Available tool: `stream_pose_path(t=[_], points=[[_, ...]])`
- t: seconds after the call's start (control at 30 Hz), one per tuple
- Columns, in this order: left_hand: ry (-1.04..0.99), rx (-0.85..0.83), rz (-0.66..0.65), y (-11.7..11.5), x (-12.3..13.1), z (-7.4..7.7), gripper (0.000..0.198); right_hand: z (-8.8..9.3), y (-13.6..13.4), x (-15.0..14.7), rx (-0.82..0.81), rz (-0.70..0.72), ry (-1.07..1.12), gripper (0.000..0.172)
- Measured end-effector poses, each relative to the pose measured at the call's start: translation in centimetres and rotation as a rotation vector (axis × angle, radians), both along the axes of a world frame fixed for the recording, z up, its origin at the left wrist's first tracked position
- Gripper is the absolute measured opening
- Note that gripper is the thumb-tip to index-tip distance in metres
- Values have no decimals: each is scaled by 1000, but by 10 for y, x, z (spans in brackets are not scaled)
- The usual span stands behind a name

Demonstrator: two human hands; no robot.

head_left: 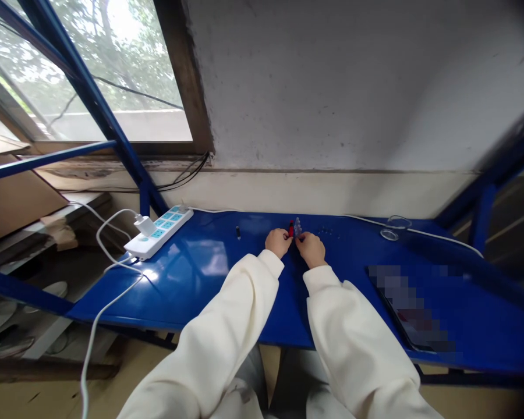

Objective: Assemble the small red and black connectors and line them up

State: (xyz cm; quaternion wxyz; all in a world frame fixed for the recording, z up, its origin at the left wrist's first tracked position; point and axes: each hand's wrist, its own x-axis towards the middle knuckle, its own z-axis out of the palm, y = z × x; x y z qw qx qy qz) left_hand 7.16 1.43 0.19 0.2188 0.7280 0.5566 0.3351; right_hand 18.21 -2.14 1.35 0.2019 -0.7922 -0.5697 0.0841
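Note:
My left hand [278, 242] is closed around a small red piece [291, 228] with a dark part, held upright over the blue table [218, 291]. Close beside it, my right hand [311, 249] pinches a translucent, ridged strip [297, 226] that stands up between the hands. The two pieces are side by side; whether they touch I cannot tell. Fingers hide their lower ends. To the left stands a small black cylinder [238, 232]. Several tiny clear bits [325, 231] lie on the table right of my right hand.
A white power strip [159, 233] with a plugged-in charger lies at the left, its cable [96, 326] hanging over the front edge. At the right are a clear round container [389, 234], a white cable [445, 240] and a dark flat blurred-out device [408, 308]. Blue frame bars [100, 110] rise at both sides.

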Motion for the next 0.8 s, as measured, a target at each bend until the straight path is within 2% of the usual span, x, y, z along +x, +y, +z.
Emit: stream_pose_path(t=[0.2,0.5,0.67,0.8], points=[[131,44,24,-1,1,1,13,4,-1,-2,-30,-1,5,27],[133,25,49,-4,3,3,11,6,-4,-3,-49,21,-26,28],[5,1,29,-7,-4,9,15,15,-11,-8,-80,26,-62,32],[-209,172,63,-23,-22,17,19,23,-19,-12,-92,45,-112,30]])
